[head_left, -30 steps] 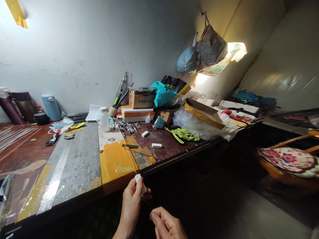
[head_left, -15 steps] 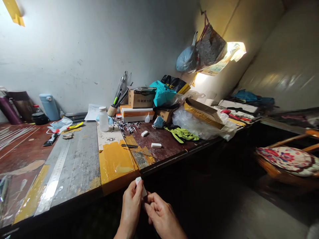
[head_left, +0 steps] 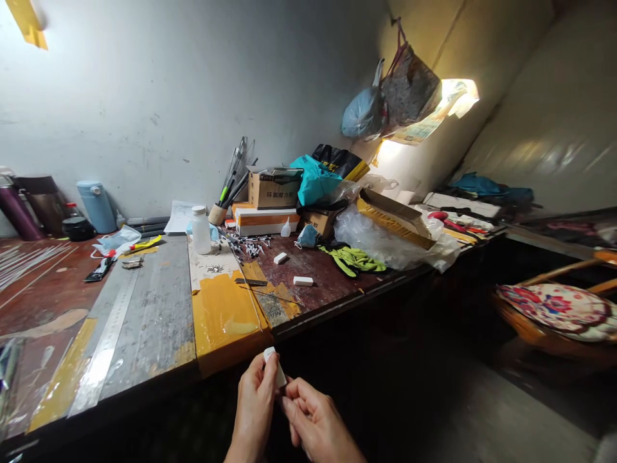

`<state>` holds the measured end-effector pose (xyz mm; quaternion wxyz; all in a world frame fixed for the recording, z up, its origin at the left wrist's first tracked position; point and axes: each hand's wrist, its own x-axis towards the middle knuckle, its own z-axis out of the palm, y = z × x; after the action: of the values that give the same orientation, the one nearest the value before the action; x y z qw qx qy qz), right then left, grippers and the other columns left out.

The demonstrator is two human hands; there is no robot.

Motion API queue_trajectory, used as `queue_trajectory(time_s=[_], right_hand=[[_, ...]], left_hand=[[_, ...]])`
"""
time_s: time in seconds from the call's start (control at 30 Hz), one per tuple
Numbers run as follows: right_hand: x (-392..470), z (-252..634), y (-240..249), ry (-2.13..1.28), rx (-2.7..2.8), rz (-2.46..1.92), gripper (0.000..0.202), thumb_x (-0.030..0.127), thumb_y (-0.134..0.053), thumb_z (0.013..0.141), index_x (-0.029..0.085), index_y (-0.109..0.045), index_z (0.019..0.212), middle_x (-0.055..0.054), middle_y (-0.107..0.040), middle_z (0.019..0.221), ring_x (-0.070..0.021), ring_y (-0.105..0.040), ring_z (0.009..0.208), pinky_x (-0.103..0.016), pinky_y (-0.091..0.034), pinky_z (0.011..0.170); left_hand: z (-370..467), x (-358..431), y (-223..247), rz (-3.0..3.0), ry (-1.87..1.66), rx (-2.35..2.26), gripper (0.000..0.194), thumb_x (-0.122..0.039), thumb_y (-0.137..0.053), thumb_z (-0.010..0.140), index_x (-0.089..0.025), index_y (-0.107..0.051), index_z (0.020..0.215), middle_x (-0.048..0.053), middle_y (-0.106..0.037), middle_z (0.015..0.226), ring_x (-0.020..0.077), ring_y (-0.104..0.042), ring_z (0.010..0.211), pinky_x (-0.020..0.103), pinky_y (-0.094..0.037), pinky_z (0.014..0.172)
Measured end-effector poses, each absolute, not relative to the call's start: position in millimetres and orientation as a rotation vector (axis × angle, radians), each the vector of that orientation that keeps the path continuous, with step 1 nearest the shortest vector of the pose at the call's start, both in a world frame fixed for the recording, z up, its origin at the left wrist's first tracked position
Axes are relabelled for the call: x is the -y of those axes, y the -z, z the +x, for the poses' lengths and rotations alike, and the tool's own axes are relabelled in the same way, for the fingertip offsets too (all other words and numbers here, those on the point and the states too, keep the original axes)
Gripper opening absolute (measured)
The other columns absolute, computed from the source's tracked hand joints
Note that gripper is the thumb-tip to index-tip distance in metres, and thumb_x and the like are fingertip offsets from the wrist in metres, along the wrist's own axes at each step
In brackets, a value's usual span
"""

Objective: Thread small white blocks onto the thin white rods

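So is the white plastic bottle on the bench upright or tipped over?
Upright. The white plastic bottle stands on its base on the workbench, its cap on top, beside the cup of tools.

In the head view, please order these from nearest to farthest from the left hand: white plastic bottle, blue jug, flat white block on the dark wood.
1. Flat white block, right, mid-bench.
2. White plastic bottle, farther back.
3. Blue jug, far left by the wall.
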<state>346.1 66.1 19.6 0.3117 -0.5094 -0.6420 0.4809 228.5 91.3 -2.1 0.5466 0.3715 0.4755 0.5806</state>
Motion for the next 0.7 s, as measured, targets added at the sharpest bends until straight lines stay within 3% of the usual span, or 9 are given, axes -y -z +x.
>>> queue_trajectory(time_s=[0.17,0.33,0.43,0.7], right_hand=[[-61,349,-22,-1.260,1.739,-1.358,0.036,0.045,-0.041,0.093,0.017,-0.055,0.076,0.006,-0.045,0.046,-0.0071,-0.033,0.040,-0.021,-0.028,0.044],[-61,348,-20,-1.224,1.739,-1.413,0.030,0.046,-0.050,0.089,0.017,-0.055,0.080,0.006,-0.047,0.048,-0.0084,-0.038,0.044,-0.020,-0.030,0.047],[-61,347,-19,-1.187,1.750,-1.393,0.034,0.047,-0.045,0.090,0.017,-0.053,0.077,0.006,-0.045,0.048,-0.0085,-0.039,0.045,-0.020,-0.030,0.048],[-51,353,-13,-1.435,1.609,-1.339,0.047,0.062,-0.042,0.088,0.017,-0.053,0.078,0.007,-0.042,0.045,-0.0066,-0.030,0.039,-0.020,-0.023,0.042]], left_hand=[[229,-87,3,0.876,-1.340,-1.095,0.041,-0.056,-0.056,0.081,-0.016,-0.057,0.071,0.000,-0.057,0.056,0.0132,-0.049,0.052,0.023,-0.036,0.049],[230,-85,3,0.861,-1.344,-1.099,0.040,-0.055,-0.057,0.081,-0.017,-0.056,0.070,-0.002,-0.056,0.056,0.0127,-0.049,0.052,0.022,-0.036,0.049],[230,-85,3,0.865,-1.348,-1.091,0.039,-0.054,-0.057,0.082,-0.017,-0.055,0.070,-0.001,-0.058,0.056,0.0128,-0.050,0.053,0.022,-0.038,0.051],[227,-86,-1,0.821,-1.352,-1.078,0.037,-0.053,-0.058,0.081,-0.016,-0.059,0.076,0.000,-0.061,0.056,0.0152,-0.058,0.054,0.024,-0.046,0.053]])
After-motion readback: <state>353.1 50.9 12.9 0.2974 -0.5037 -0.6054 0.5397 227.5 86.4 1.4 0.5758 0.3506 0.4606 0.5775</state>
